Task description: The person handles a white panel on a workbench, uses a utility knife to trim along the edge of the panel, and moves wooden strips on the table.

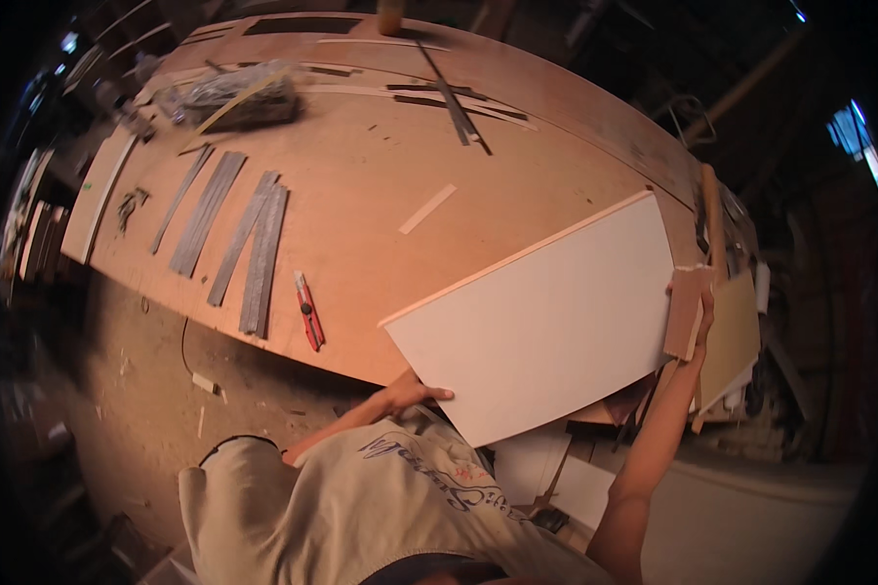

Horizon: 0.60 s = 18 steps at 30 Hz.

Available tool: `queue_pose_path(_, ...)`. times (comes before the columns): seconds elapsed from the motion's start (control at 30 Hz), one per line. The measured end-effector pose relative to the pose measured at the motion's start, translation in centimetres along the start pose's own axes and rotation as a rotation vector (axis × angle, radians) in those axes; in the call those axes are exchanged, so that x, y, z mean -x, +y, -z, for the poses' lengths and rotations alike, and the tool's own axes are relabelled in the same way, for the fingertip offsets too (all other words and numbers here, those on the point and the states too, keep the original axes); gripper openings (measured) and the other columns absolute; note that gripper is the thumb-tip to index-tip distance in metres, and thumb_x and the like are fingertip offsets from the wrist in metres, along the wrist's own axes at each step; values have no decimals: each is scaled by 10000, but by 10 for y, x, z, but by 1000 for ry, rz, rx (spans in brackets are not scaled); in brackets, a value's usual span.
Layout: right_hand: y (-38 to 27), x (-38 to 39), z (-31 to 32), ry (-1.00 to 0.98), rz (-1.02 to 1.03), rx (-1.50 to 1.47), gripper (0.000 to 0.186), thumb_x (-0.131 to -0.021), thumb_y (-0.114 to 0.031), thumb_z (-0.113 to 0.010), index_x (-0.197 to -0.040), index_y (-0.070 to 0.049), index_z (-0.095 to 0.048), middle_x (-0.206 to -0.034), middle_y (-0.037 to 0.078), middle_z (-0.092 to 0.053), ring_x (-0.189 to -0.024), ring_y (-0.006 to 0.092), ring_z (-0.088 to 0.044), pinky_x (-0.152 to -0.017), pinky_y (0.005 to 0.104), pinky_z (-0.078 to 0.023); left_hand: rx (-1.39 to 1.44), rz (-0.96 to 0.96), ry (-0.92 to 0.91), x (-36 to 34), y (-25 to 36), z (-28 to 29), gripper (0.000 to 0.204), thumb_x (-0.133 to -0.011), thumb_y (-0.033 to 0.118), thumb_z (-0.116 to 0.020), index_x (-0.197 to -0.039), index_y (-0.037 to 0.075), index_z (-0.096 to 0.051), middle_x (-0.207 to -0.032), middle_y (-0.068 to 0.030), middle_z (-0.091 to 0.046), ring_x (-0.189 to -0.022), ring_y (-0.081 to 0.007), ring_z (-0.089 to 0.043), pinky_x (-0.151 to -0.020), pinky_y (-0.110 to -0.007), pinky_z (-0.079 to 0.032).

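A white board (546,312) with a pale wood-coloured far edge lies across the table's near right part, its near corner reaching past the table toward my body. My left hand (415,392) grips its left edge, thumb on the white face and the other fingers mostly hidden. At the right edge, my right hand (703,322) is wrapped round a brown sanding block (687,312), which has a rough, pale torn edge on top. The block sits against the board's edge.
On the wooden table (351,263) lie a red utility knife (308,312), grey strips (210,214), a thin pale strip (427,209) and dark strips (449,97). A plastic-wrapped bundle (234,96) rests at the far left. Board offcuts (732,331) stand at the right.
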State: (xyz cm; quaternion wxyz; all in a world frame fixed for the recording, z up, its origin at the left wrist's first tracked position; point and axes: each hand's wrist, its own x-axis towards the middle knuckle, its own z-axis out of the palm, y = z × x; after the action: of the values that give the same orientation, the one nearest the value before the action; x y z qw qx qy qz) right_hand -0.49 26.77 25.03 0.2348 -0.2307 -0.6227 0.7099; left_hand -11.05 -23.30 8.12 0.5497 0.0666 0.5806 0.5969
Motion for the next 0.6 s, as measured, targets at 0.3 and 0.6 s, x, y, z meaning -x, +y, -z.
queue_pose_path(0.3,99,-188,-184,-582,-395,359,639,-875,-587,-546,-1101,9,-598,-900,84,-652,-825,163,-643,-780,253,-511,511,122,194,23,-97,-79,449,-870,176,-730,-1230,-24,-550,-1095,-133,-642,-898,-191,-670,-782,-273,-580)
queue_pose_path(0.6,204,-209,-299,-889,-469,249,575,-838,-597,-588,-1000,-45,-588,-803,72,-605,-688,171,-617,-618,280,-500,549,43,392,23,-135,-76,441,-860,192,-739,-1197,-48,-587,-1063,-145,-675,-876,-182,-686,-776,-255,-579)
